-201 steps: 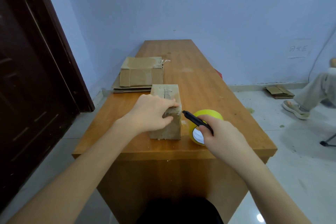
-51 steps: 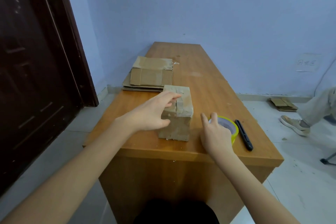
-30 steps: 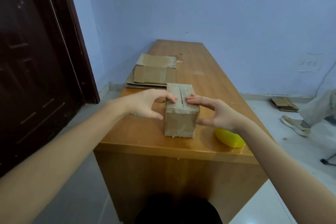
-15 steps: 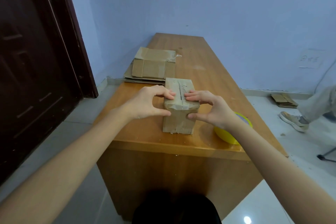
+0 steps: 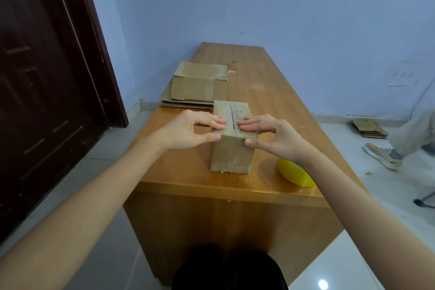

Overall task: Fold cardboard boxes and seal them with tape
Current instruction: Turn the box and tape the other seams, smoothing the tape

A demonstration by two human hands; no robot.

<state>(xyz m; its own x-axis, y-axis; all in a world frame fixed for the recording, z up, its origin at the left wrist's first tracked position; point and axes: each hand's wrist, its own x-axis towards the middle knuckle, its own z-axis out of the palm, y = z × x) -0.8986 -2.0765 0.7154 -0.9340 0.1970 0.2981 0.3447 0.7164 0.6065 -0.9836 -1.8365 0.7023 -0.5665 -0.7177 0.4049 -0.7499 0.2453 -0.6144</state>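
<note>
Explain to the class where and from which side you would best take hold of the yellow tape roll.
Grip the yellow tape roll from above across its exposed near rim. It lies flat by the table edge, right of the box, with the right hand and forearm covering its far side.

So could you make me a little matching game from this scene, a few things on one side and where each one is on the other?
Things:
1. cardboard box
2. yellow tape roll
3. flattened cardboard stack
4. shoe

Places:
A. on the floor, right of the table
B. between both hands
C. far left of the table
D. near edge, under the right wrist

Pairs: 1-B, 2-D, 3-C, 4-A
</note>
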